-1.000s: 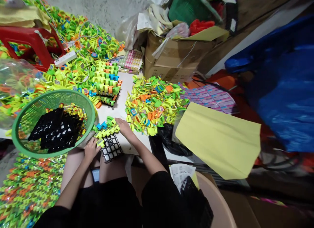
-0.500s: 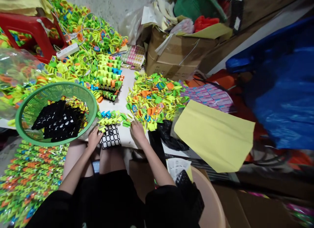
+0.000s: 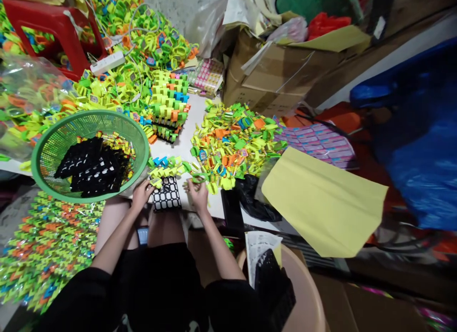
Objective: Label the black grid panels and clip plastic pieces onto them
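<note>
A black plastic grid tray (image 3: 166, 197) with square openings lies at the table's front edge, its far rows filled with yellow, green and blue plastic pieces (image 3: 167, 166) that look like toy watches. My left hand (image 3: 142, 194) is closed at the tray's left edge, fingertips by a yellow piece; the exact grip is partly hidden. Just right of the tray, my right hand (image 3: 198, 195) pinches a green toy-watch-like piece (image 3: 200, 176) between thumb and fingers. Beyond that hand spreads a loose pile of similar pieces (image 3: 232, 141).
A green basket (image 3: 37, 172) with black grids stands at left. Filled trays (image 3: 169, 101) are stacked behind. A yellow sheet (image 3: 324, 199) lies at right, near a black bag (image 3: 250, 199). A cardboard box (image 3: 274, 75) and red stool (image 3: 67, 27) stand farther back.
My right hand has turned upward and a green piece now shows in its fingers. The left hand stays at the tray's left edge. The whole view has shifted slightly.
</note>
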The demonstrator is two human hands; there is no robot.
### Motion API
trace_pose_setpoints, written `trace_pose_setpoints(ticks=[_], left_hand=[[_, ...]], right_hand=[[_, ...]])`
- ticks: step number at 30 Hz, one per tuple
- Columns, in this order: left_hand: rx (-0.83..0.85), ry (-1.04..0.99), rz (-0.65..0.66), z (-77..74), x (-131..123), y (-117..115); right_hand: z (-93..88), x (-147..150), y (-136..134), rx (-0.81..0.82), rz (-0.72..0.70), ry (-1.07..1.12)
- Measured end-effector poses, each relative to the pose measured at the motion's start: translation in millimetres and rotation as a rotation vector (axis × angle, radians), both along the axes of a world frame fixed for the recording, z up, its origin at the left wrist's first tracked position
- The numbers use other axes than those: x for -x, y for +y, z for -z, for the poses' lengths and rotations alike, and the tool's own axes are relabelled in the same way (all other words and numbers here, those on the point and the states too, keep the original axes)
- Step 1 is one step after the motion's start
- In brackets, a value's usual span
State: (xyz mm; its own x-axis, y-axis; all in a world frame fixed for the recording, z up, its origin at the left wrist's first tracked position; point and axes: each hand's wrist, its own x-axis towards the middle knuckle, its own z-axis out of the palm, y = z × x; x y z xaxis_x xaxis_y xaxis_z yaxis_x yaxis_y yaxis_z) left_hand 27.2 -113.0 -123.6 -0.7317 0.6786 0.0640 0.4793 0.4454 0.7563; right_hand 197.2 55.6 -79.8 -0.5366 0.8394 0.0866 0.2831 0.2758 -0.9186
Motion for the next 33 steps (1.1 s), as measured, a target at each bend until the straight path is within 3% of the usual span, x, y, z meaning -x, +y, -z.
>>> trace_pose_setpoints(ticks=[3, 6, 12, 22, 26, 33], left_hand=[[-0.002, -0.007, 0.007, -0.9, 0, -1], [-0.003, -0.013, 0.025, -0.2, 1, -1], [0.011, 0.001, 0.043, 3.1, 3, -2], [0.031, -0.011, 0.039, -0.3, 1, -2], [0.036, -0.011, 0.048, 5.0, 2, -2], [0.037, -0.008, 0.059, 0.7, 5, -2]], right_hand=[[17.7, 24, -27, 0.165, -0.086, 0.08], [28.0, 45, -43, 0.165, -0.136, 0.059], [33.1, 57, -41, 0.14, -0.26, 0.022], [23.7, 59, -30, -0.174, -0.477, -0.242], [14.9, 66, -28, -0.192, -0.571, -0.295], [-0.6, 79, -31, -0.141, -0.558, -0.372]])
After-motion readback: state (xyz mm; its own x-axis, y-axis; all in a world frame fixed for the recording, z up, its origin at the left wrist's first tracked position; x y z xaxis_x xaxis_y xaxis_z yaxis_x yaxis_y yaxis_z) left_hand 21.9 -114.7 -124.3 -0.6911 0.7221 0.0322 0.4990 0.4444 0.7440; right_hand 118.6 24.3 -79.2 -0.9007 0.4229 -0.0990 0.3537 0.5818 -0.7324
